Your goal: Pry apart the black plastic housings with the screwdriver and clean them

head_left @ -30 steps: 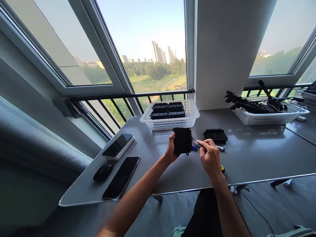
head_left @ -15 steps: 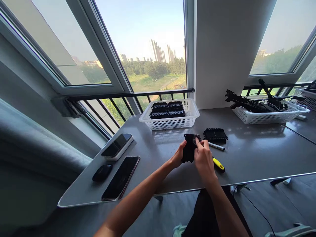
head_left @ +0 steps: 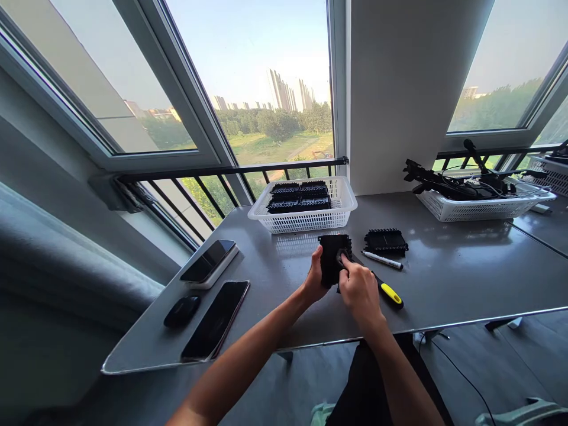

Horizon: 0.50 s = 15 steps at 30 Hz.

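Note:
My left hand (head_left: 314,278) grips a black square plastic part (head_left: 333,258) by its left edge and holds it upright above the grey table (head_left: 465,266). Fingers of my right hand (head_left: 358,290) are pinched against the part's right face; whether they hold anything small is hidden. A second black part (head_left: 385,241) lies flat just to the right. A white marker pen (head_left: 382,260) and a yellow-and-black handled tool (head_left: 389,292) lie on the table beside my right hand.
A white basket (head_left: 344,207) with several black parts stands behind my hands. Another white basket (head_left: 483,208) of black gear and cables sits at far right. Two phones (head_left: 216,319) (head_left: 209,260) and a black mouse (head_left: 181,310) lie at left. Window railing (head_left: 231,171) runs behind.
My right hand left the pen area and came onto the black part. The part was lowered and turned between both hands, and the yellow tool came into full view.

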Motion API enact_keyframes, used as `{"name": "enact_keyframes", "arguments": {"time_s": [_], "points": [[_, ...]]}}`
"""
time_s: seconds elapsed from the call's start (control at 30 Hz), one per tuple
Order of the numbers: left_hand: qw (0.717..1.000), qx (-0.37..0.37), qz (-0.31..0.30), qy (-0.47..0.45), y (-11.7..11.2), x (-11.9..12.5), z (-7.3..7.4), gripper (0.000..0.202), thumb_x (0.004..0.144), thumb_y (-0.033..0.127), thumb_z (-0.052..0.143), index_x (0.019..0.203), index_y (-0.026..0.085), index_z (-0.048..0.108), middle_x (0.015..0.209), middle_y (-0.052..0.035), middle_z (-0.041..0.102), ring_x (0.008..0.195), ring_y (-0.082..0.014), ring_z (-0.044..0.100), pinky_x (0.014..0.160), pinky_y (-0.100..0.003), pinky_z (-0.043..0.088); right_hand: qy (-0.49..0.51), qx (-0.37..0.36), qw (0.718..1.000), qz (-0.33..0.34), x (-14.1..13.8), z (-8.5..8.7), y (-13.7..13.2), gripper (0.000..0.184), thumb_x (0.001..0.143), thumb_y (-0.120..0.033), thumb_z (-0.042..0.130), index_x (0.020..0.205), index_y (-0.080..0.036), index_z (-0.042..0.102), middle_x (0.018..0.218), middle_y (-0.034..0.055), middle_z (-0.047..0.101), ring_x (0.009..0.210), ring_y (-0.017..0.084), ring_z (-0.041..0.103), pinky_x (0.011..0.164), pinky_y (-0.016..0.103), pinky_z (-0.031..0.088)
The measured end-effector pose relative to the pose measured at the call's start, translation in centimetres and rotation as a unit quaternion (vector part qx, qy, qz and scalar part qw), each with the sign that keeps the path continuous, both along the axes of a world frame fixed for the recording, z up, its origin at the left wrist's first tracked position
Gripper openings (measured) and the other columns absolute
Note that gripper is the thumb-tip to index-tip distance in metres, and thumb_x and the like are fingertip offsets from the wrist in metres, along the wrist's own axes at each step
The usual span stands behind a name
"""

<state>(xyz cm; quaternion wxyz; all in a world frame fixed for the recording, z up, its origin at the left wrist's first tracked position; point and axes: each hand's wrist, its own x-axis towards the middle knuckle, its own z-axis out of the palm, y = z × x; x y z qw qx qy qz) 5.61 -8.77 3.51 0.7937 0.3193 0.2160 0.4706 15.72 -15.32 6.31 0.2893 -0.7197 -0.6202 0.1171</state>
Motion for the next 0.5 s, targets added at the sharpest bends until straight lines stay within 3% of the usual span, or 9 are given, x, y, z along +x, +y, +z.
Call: {"name": "enact_keyframes", "arguments": {"time_s": [0.3, 0.5], "points": [[1.0, -0.02, 0.007, -0.014, -0.01, 0.16, -0.08, 0.06, 0.087, 0.056, 0.047, 0.132, 0.016, 0.054, 0.111, -0.0084, 0.07, 0.1, -0.023, 0.065, 0.093, -0.033, 0.046, -0.005, -0.009, 1.0, 0.007, 0.07, 0.32, -0.3, 0.045, 0.091, -0.018, 0.039, 0.131, -0.017, 0.059, 0.103, 0.012, 0.073, 0.094, 0.023, 0.069, 0.08, 0.027, 0.044], [0.998, -0.064, 0.019, 0.02, -0.03, -0.07, 0.2, 0.06, 0.088, 0.059, 0.042, 0.119, 0.013, 0.064, 0.096, -0.0088, 0.073, 0.089, -0.0231, 0.068, 0.085, -0.032, 0.051, 0.006, -0.009, 1.0, 0.01, -0.05, -0.07, -0.41, 0.044, 0.09, -0.018, 0.039, 0.129, -0.017, 0.061, 0.105, 0.0118, 0.073, 0.097, 0.023, 0.068, 0.085, 0.027, 0.044]]}}
